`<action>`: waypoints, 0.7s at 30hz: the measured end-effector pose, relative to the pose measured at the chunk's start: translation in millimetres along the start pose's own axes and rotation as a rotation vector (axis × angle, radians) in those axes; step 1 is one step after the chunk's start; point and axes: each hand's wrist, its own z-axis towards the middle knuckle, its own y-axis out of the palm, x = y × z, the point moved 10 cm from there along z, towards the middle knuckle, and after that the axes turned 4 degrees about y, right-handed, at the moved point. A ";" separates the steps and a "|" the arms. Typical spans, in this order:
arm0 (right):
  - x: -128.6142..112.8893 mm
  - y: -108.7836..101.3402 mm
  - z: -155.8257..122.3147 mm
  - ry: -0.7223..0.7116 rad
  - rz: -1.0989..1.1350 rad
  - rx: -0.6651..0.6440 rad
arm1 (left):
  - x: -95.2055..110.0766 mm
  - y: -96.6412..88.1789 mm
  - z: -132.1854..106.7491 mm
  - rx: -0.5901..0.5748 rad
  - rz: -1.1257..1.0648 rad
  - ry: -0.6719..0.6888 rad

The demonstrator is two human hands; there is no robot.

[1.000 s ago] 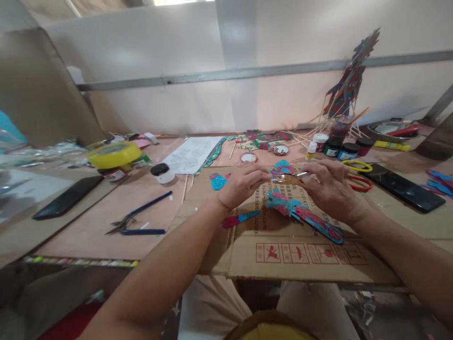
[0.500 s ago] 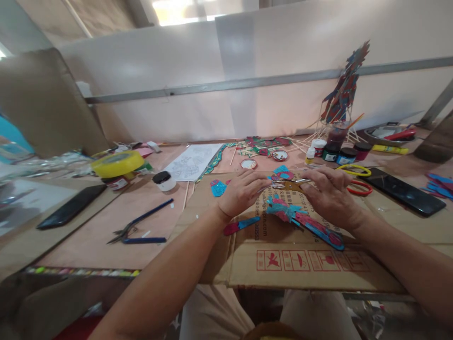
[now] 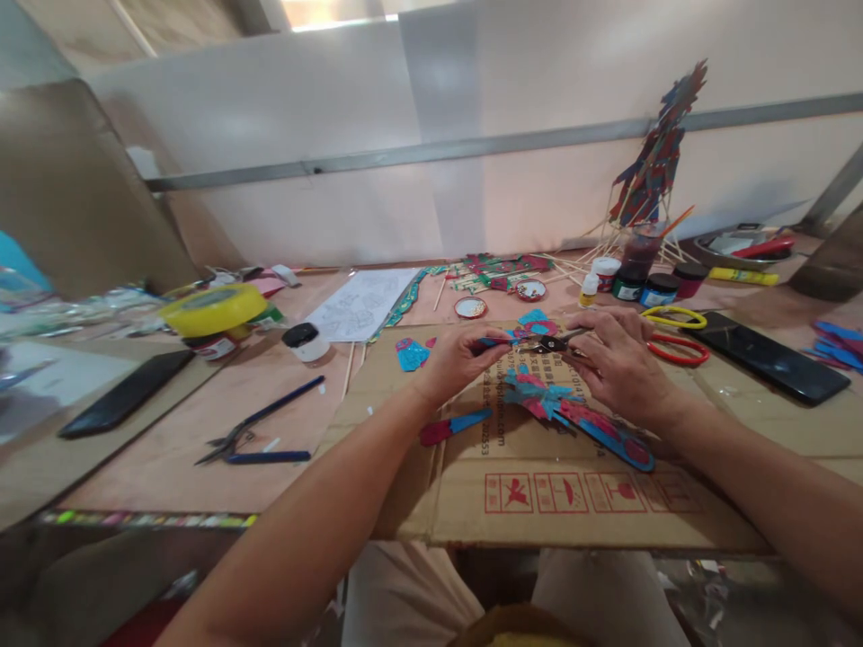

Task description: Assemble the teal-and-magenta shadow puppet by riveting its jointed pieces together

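Observation:
My left hand [image 3: 458, 361] is closed in a pinch on a narrow blue painted piece [image 3: 497, 341]. Small metal pliers [image 3: 553, 344], with a dark round joint, are gripped in my right hand [image 3: 617, 359]. Their jaws are at the right end of the blue piece; I cannot tell whether they bite on it. Just behind lies a blue and magenta cutout [image 3: 532, 320]. Below my hands a longer figure [image 3: 580, 415], with ragged blue edges and a magenta limb, rests on the cardboard [image 3: 465, 503]. A two-coloured strip [image 3: 455, 426] lies near my left wrist.
Blue-handled pliers [image 3: 260, 436] lie open at left, near a black-lidded jar [image 3: 306, 343] and yellow tape roll [image 3: 214, 310]. Scissors with yellow and red loops [image 3: 678, 350] and a phone [image 3: 769, 358] are at right. Paint jars [image 3: 661, 289] and bead lids [image 3: 470, 307] stand behind.
My left hand's fingers have drawn back slightly, exposing the blue piece. The pliers have turned in my right hand, so their dark joint now shows. The whole view has shifted slightly.

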 end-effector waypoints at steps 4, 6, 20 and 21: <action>1.6 1.5 -1.0 0.002 0.011 -0.009 | 9.5 -3.3 0.6 0.005 0.025 0.098; -0.1 -0.5 -0.5 -0.005 -0.001 0.001 | 16.1 -5.3 0.0 0.010 0.036 0.175; -15.2 -8.2 -4.9 -0.093 -0.169 0.039 | 43.4 -9.8 -7.8 -0.056 0.255 0.467; -17.2 -8.8 -5.2 -0.105 -0.188 0.042 | 45.6 -10.3 -8.2 -0.052 0.261 0.484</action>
